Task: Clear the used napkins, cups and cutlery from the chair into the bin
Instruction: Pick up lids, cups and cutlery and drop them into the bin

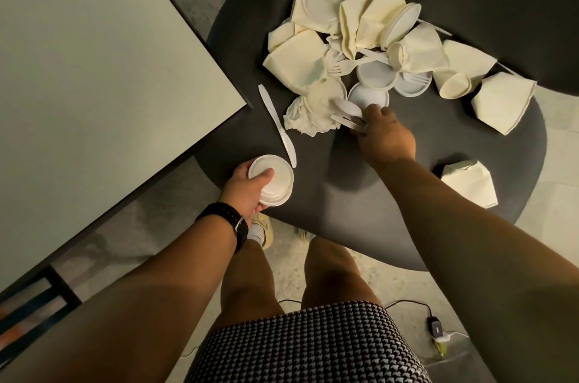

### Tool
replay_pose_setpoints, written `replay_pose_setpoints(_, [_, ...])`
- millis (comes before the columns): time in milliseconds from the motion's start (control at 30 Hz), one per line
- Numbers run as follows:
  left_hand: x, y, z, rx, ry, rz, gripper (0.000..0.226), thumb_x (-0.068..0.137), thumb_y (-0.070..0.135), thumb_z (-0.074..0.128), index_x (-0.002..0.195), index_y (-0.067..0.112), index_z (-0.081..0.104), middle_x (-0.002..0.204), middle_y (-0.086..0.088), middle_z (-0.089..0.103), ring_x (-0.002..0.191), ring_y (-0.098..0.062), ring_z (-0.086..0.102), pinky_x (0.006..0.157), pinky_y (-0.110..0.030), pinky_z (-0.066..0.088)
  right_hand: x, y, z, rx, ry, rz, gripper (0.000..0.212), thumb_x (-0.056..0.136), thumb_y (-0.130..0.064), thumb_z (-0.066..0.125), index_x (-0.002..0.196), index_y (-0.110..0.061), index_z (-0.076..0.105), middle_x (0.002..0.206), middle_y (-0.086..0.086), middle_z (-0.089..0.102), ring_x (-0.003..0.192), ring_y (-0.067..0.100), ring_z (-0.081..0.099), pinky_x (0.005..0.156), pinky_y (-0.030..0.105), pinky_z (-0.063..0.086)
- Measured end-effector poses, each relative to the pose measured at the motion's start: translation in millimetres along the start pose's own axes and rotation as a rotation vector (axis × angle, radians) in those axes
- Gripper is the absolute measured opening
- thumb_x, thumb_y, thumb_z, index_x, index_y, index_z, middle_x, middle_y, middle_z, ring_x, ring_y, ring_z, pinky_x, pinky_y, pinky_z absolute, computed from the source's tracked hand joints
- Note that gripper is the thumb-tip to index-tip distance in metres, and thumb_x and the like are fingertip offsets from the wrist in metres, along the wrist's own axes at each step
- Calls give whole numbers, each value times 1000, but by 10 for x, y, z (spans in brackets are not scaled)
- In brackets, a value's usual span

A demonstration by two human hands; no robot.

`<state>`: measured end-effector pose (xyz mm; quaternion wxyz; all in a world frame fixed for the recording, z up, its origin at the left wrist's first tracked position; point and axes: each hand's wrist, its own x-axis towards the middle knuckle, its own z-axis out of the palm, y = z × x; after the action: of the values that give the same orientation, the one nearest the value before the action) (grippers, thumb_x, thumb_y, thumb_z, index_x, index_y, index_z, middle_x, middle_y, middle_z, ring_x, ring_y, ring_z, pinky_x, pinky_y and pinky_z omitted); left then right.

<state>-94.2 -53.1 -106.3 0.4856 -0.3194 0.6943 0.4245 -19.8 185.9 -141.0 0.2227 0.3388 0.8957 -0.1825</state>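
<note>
While the bin is nowhere in view, the sorting happens on the chair seat itself.

Cutlery: a white plastic spoon and fork lie at the near edge of the pile, mid-seat; light, stiff, slick, and thin enough to snap if bent, so best pinched by the handles together.

Cups: a nested stack of paper cups sits at the seat's near-left edge; more cups lie tipped among lids toward the back edge. Light and crushable, so best gripped round the wall, not squeezed.

Napkins: folded cream napkins spread across the back of the seat, one apart at the near-right edge; soft, weightless, easy to bunch.

Knife: a plastic knife lies alone along the left edge.

Right hand: arm stretched forward, palm down, fingers closed on the spoon and fork.

Left hand: wrapped round the cup stack, thumb over its top, watch strap at the wrist.

Progress, as a judgement: most of the pile is not yet cleared.
</note>
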Motion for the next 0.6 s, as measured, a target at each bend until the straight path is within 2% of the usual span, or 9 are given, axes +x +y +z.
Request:
replay_pose_setpoints(167, [29,-18,-81,28,-1,18,40,89,25,65,126,30,49,122,-4,52,110,-27,53,89,-49,54,-114,-48,2,-32,82,-28,25,92,-23,51,114,-10,54,113,16,53,94,39,56,71,43,48])
replay_pose_setpoints(233, [34,-29,-112,30,-6,22,35,90,25,64,121,32,50,120,-4,53,106,-26,54,90,-51,53,-191,-123,5,59,167,-48,22,90,-18,50,108,-6,54,104,19,59,93,41,55,75,44,45])
replay_pose_setpoints(300, [53,-41,-146,27,-15,23,37,90,25,64,124,30,49,120,-3,52,109,-27,53,90,-49,54,-275,-277,-1,185,250,-82,21,87,-10,48,105,-3,55,93,22,62,87,42,56,72,40,39])
replay_pose_setpoints(367, [66,-44,-174,35,-17,20,43,89,25,64,129,28,48,122,-3,51,112,-27,52,91,-48,53,-363,-507,-19,342,195,-62,22,89,-6,45,110,-4,54,96,22,62,86,41,56,69,37,37])
replay_pose_setpoints(433, [84,-53,-201,27,-16,11,44,88,27,66,128,30,49,124,-4,53,114,-28,53,92,-50,52,-436,-753,-9,432,51,-53,21,93,-8,45,113,-7,50,102,20,62,88,41,56,68,39,40])
replay_pose_setpoints(500, [89,-51,-230,20,-20,13,42,87,27,67,126,30,50,125,-6,54,113,-30,54,92,-52,52,-467,-965,43,430,-42,-102,15,98,-21,48,109,-12,48,94,13,61,82,34,56,65,39,40])
replay_pose_setpoints(600, [106,-57,-317,27,-22,22,46,87,27,67,130,28,49,124,-6,55,113,-30,55,93,-52,51,-421,-1209,128,400,-132,-96,29,96,-38,53,112,-15,47,88,2,55,75,24,50,63,33,38])
